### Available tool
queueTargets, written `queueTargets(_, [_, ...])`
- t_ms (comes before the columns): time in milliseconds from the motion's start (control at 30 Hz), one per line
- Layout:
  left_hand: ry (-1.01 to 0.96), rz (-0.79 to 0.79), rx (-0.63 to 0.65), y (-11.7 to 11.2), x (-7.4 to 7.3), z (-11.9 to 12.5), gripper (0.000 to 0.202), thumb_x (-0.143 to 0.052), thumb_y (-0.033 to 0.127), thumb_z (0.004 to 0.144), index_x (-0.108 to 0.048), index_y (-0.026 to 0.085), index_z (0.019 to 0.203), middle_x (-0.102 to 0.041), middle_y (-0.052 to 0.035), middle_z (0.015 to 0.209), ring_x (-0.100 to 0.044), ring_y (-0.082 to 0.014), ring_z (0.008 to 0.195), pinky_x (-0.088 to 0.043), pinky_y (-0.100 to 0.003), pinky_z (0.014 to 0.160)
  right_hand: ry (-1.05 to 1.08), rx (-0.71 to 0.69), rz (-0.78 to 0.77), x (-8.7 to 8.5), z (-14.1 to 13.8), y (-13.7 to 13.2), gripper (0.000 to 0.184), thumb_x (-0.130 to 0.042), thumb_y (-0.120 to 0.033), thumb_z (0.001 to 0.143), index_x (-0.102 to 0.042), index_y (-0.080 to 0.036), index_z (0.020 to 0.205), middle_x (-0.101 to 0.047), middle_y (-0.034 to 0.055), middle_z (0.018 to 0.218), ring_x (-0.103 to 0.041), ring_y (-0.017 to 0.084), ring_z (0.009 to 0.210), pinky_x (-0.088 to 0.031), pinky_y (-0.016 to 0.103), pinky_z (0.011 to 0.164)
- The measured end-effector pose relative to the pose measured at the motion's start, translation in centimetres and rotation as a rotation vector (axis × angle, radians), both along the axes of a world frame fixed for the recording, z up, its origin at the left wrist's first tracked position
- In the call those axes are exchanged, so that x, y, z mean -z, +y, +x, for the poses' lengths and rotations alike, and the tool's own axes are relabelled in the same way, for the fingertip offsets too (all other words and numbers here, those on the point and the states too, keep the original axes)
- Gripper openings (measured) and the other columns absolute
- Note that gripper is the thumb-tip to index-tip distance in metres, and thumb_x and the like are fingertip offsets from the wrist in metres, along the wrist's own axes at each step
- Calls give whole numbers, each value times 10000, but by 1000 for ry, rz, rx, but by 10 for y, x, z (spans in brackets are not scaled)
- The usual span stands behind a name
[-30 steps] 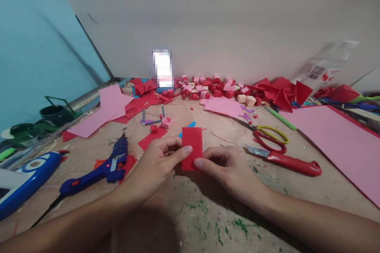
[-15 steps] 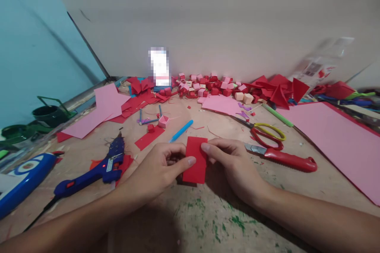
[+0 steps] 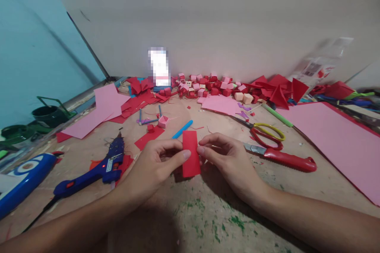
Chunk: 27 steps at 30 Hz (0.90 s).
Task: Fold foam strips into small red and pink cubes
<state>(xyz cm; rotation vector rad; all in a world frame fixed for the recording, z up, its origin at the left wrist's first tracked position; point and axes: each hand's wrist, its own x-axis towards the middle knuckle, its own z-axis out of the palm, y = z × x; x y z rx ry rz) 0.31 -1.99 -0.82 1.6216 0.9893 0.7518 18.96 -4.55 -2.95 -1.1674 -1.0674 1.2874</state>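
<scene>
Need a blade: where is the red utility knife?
In the head view, right of the right hand, the red utility knife lies beside the scissors.

One left hand (image 3: 152,166), one right hand (image 3: 230,158), one red paper strip (image 3: 192,166), one glue gun (image 3: 95,174), one pair of scissors (image 3: 265,134), one utility knife (image 3: 283,159)

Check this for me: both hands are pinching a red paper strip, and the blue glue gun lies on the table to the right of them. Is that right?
Not quite. The blue glue gun lies on the table to the left of the hands, not the right, as the head view shows. The left hand and right hand do both pinch the red paper strip.
</scene>
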Motion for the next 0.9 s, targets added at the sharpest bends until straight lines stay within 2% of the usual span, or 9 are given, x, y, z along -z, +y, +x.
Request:
queueTargets(133, [-35, -65, -42, -2, -2, 1, 217, -736, 373, 861, -748, 164, 803, -726, -32, 798, -652, -190, 740, -516, -273, 659, -19, -108, 35, 0, 1, -1, 167, -792, -325, 804, -754, -180, 877, -752, 33, 756, -695, 176, 687, -556, 287, 638])
queueTargets(267, [-111, -149, -18, -1, 0, 3, 181, -795, 354, 821, -761, 178, 849, -765, -48, 846, -689, -218, 799, -541, -286, 692, 15, -254, 114, -4, 4, -2, 244, -796, -391, 842, -801, -203, 998, -795, 62, 930, -712, 185, 814, -581, 308, 749])
queueTargets(367, [-143, -189, -9, 0, 3, 3, 188, -808, 353, 807, -747, 175, 806, -749, -33, 809, -646, -179, 711, -492, -251, 619, 114, -352, 72, -5, 6, -3, 294, -807, -408, 850, -809, -214, 1070, -800, 59, 949, -711, 173, 805, -579, 318, 791])
queueTargets(467, [-161, -201, -31, 1, 7, 2, 267, -815, 391, 793, -701, 162, 718, -693, -8, 739, -599, -148, 670, -454, -232, 608, 167, -418, -3, -3, 6, -4, 396, -852, -380, 812, -787, -223, 1169, -794, 56, 956, -719, 192, 861, -570, 330, 817])
queueTargets(567, [-110, -178, -11, 2, 9, 2, 305, -810, 423, 792, -687, 160, 698, -687, -16, 751, -626, -171, 728, -481, -257, 667, 115, -430, -7, -5, 2, -6, 413, -879, -375, 772, -787, -219, 1143, -773, 44, 923, -700, 199, 847, -565, 338, 798])
queueTargets(667, [-45, -157, -8, 2, 9, 2, 339, -804, 454, 792, -675, 161, 680, -695, -25, 752, -637, -185, 729, -493, -273, 661, 51, -417, 0, -8, -1, -7, 291, -841, -372, 798, -789, -190, 1020, -749, 39, 877, -685, 204, 830, -553, 351, 811])
queueTargets(733, [-33, -153, -36, 2, 6, 2, 362, -795, 463, 801, -661, 158, 658, -685, -21, 720, -624, -170, 681, -481, -262, 618, 35, -374, 25, -8, -1, -6, 225, -789, -329, 829, -788, -184, 1001, -755, 43, 880, -683, 203, 826, -547, 356, 830])
queueTargets(800, [-59, -143, -52, 0, 2, 2, 310, -785, 441, 820, -704, 154, 734, -715, -32, 776, -651, -178, 711, -508, -266, 639, 67, -318, 58, -6, 1, -4, 189, -757, -270, 823, -796, -185, 987, -770, 47, 894, -679, 190, 802, -545, 342, 817])
queueTargets(900, [-149, -145, -62, -1, -3, 3, 263, -782, 380, 832, -746, 158, 969, -773, -66, 945, -720, -223, 815, -580, -315, 720, 181, -254, 12, -1, 2, -1, 151, -734, -230, 798, -809, -178, 919, -768, 39, 793, -647, 157, 657, -531, 299, 682])
